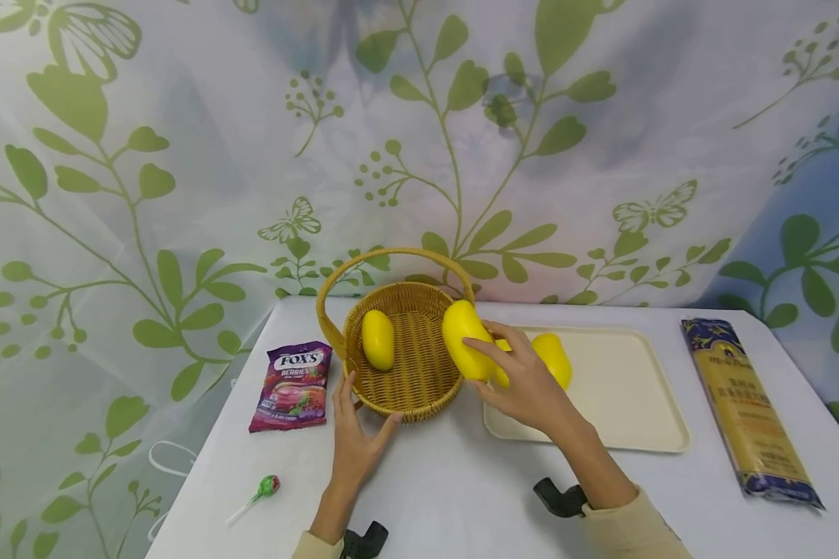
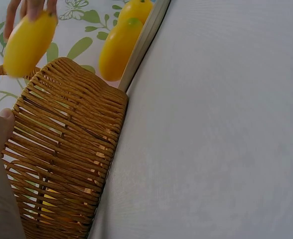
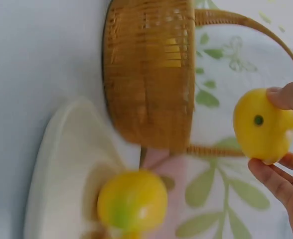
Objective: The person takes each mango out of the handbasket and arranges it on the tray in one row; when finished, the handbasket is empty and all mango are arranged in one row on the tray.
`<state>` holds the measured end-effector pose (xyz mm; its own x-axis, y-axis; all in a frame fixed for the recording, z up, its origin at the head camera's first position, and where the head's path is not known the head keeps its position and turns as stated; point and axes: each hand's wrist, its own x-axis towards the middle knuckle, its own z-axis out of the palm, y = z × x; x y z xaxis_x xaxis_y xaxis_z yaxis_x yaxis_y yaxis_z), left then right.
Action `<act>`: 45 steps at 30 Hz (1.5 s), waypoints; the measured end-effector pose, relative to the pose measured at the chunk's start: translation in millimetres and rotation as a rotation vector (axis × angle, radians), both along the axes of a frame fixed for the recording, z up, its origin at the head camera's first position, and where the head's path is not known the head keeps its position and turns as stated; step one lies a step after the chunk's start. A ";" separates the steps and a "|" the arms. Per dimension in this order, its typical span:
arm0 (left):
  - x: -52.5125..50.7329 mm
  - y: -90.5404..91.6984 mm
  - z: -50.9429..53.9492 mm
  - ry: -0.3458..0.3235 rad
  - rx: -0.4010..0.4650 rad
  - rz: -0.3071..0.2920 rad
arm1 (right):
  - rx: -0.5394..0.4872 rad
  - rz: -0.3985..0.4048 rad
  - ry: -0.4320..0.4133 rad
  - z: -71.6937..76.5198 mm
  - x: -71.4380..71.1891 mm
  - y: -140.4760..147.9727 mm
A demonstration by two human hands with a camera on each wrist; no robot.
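My right hand (image 1: 531,388) grips a yellow mango (image 1: 467,340) above the right rim of a round wicker basket (image 1: 419,396). In the right wrist view the thumb and fingertips hold this mango (image 3: 263,127), its green stem spot showing. Another mango (image 1: 377,340) lies inside the basket, at the left. With fingers spread, my left hand (image 1: 355,446) rests against the basket's front left side; its thumb (image 2: 4,127) touches the rim in the left wrist view. Two more mangoes (image 1: 554,361) lie on a cream tray (image 1: 622,388), one partly hidden behind my right hand.
A purple candy bag (image 1: 294,388) lies left of the basket, with a green lollipop (image 1: 266,487) nearer the front. Right of the tray lies a long pasta packet (image 1: 748,411). The basket's tall handle (image 1: 391,251) arches up toward the leaf-patterned curtain (image 1: 405,155).
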<state>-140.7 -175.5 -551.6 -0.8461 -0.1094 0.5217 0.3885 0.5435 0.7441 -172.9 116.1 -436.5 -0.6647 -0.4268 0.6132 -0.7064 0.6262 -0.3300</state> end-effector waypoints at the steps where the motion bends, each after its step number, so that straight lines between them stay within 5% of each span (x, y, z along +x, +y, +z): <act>1: 0.1 0.0 0.2 -0.003 0.001 0.001 | -0.003 -0.013 0.010 -0.8 3.4 7.6; 7: -0.5 -0.3 0.7 -0.004 -0.009 0.015 | -0.027 -0.120 0.019 -11.3 10.3 60.7; 18: 1.5 0.3 1.8 -0.023 0.010 0.008 | -0.011 -0.345 -0.118 -41.6 2.4 151.2; 25: 0.7 -0.4 0.1 -0.036 0.006 0.006 | 0.019 -0.356 -0.298 -60.4 1.9 161.6; 45: -0.5 -0.3 -2.7 -0.038 0.010 0.009 | 0.083 -0.320 -0.372 -66.9 1.4 157.0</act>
<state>-141.2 -175.8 -554.3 -0.8642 -0.1222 0.4881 0.3550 0.5392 0.7637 -171.5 273.1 -503.4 -0.9377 -0.2031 0.2820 -0.3185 0.8270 -0.4633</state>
